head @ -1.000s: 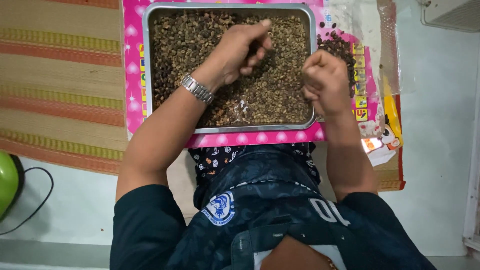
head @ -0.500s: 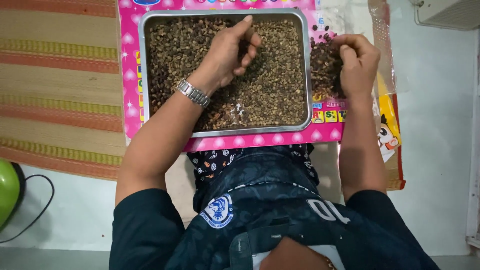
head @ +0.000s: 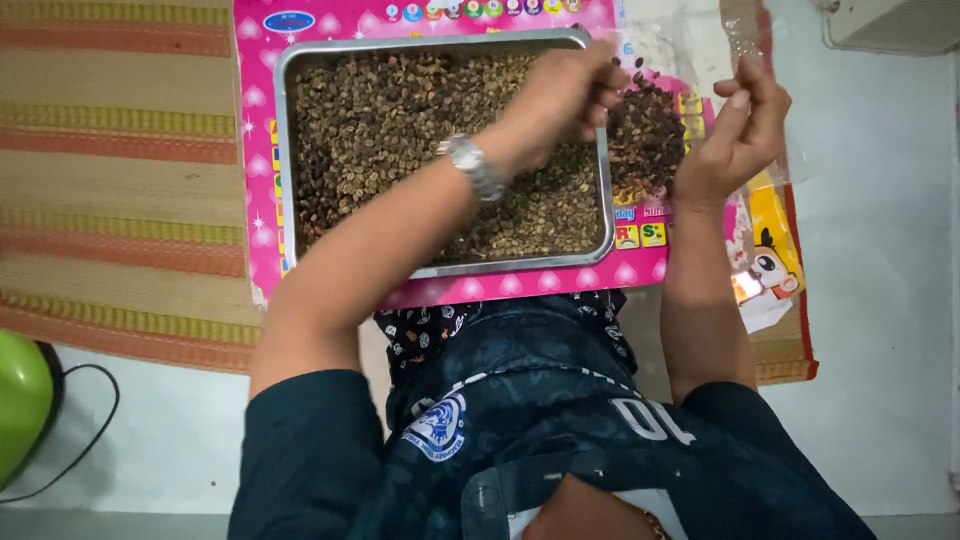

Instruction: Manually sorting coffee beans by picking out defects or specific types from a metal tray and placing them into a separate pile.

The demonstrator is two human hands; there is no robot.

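A steel tray [head: 283, 150] full of small greenish-brown beans [head: 400, 120] lies on a pink printed board [head: 258, 210]. My left hand [head: 565, 95], with a metal watch [head: 472, 165] on the wrist, reaches across the tray to its right rim. Its fingers are curled closed, and whatever is inside them is hidden. Just past that rim a pile of darker beans [head: 648, 130] sits on the board. My right hand [head: 738, 135] is lifted beside this pile, fingers apart, holding nothing that I can see.
A clear plastic bag [head: 745, 35] lies at the board's right edge, by my right hand. A striped woven mat [head: 120, 150] lies under the board on the left. A green round object [head: 20, 400] with a black cable [head: 95, 405] sits at the lower left. A white box [head: 890, 25] is at the top right.
My left hand has moved right, from the middle of the tray to its right rim. My right hand has lifted off the dark pile and spread its fingers.
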